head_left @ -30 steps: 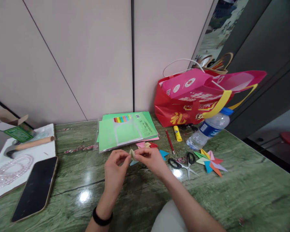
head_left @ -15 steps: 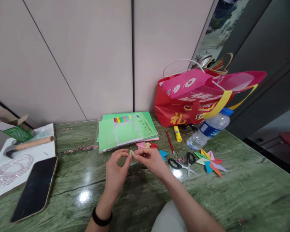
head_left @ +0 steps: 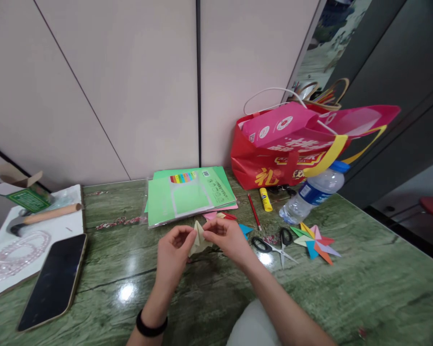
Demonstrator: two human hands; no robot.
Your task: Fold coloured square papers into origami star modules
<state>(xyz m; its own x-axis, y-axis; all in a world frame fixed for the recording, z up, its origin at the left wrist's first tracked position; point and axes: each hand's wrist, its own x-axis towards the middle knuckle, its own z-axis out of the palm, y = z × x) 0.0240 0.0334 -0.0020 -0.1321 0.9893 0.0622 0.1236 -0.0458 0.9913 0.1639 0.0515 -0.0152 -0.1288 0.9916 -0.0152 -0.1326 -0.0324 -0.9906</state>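
A pale cream piece of folded paper [head_left: 199, 235] is pinched between my two hands above the table, its pointed tip upward and its lower part spreading out below the fingers. My left hand [head_left: 173, 247] grips its left side with thumb and fingertips. On the opposite side, my right hand [head_left: 223, 236] holds it the same way. Just behind the hands lie pink and red folded papers [head_left: 223, 216], partly hidden. A blue folded paper [head_left: 245, 231] shows beside my right hand. Black-handled scissors [head_left: 276, 246] lie open to the right, near a multicoloured paper star [head_left: 315, 243].
Behind the hands lies a green paper pack [head_left: 180, 194]. A red pencil [head_left: 253, 211], a yellow glue stick [head_left: 265, 200], a water bottle [head_left: 313, 192] and a red bag [head_left: 267, 163] stand or lie rightward. Leftward are a phone [head_left: 54, 283] and a hammer [head_left: 46, 216] on a white board.
The cream paper now shows more of its surface, with its point raised and its lower part spread. Both hands stay close together, with the fingers slightly shifted.
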